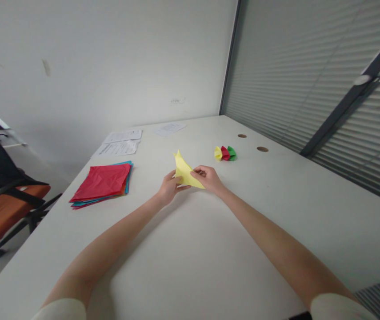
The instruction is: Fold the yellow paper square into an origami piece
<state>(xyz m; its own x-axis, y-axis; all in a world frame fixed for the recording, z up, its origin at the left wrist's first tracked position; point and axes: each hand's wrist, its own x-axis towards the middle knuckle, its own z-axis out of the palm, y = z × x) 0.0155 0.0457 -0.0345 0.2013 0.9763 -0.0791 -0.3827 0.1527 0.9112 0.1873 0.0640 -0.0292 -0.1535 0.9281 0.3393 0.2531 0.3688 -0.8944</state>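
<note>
two hands, yellow paper, distant table edges

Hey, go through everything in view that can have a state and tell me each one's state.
Yellow paper, folded, with pointed ends, held.
Left hand, gripping the paper's lower left.
Right hand, pinching its right side.
Coloured sheets, stacked, edges uneven, red on top.
Small yellow, red and green paper pieces, pleated, side by side.
Printed papers, lying flat.
Blinds, lowered.
</note>
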